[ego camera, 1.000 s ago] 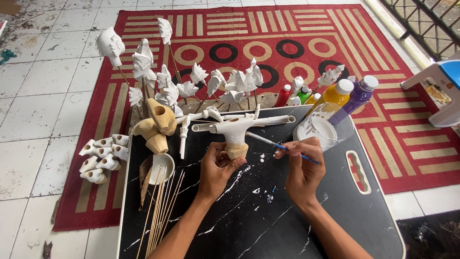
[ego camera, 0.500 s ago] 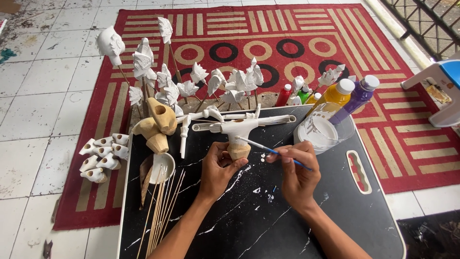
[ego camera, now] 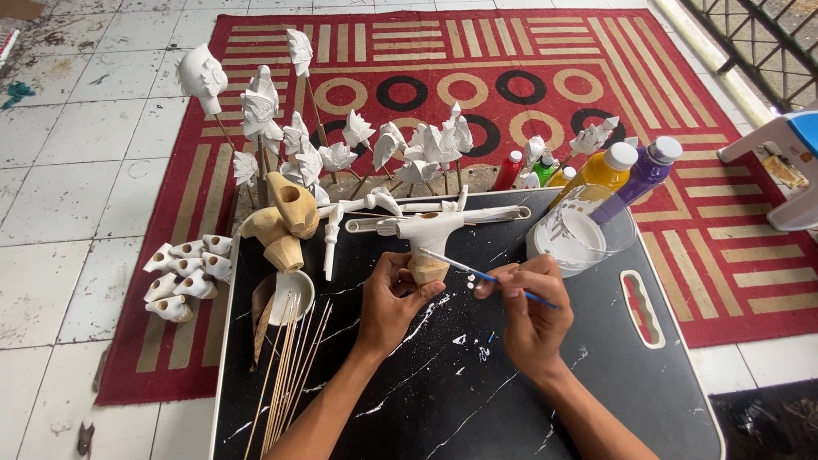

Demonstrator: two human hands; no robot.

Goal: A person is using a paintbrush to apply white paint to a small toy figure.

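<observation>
My left hand (ego camera: 394,300) grips the bare wooden base of a carved puppet figure (ego camera: 430,232) whose upper part and outstretched arms are painted white. It stands on a black tray table (ego camera: 477,400) spattered with white paint. My right hand (ego camera: 528,311) pinches a thin blue-handled brush (ego camera: 487,277); its tip touches the figure's body just above the unpainted base. A clear round dish of white paint (ego camera: 573,237) sits right of the figure.
Several white-painted heads on sticks (ego camera: 256,106) stand behind the tray on a red patterned rug (ego camera: 443,77). Paint bottles (ego camera: 609,166) cluster at the back right. Unpainted wooden pieces (ego camera: 285,221), a small bowl (ego camera: 294,294), bamboo sticks (ego camera: 285,375) and white carved parts (ego camera: 183,273) lie left.
My right hand has moved left, carrying the brush from near the paint dish to the figure's body. My left hand keeps its hold on the base.
</observation>
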